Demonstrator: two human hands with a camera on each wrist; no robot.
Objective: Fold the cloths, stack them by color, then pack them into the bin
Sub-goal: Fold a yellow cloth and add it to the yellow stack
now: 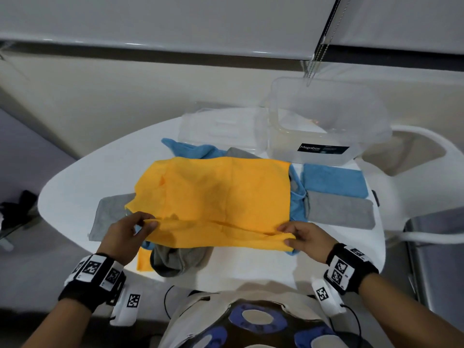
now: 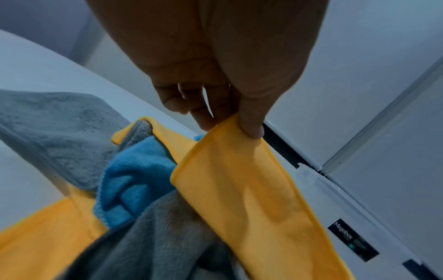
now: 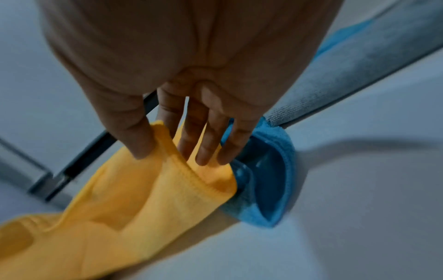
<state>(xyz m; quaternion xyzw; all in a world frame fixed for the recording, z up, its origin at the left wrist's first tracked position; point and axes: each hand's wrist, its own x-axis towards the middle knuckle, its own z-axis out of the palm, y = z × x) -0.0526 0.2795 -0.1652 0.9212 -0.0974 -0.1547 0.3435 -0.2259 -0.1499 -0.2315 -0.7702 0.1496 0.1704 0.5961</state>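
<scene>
Left hand pinches the near-left corner of the yellow cloth, right hand pinches the near-right corner — both grips closed on it. Cloth lies spread over a loose pile of grey and blue cloths mid-tabletop. To the right, folded grey cloth, then folded blue cloth behind it. Far right — clear bin, lid beside it.
</scene>
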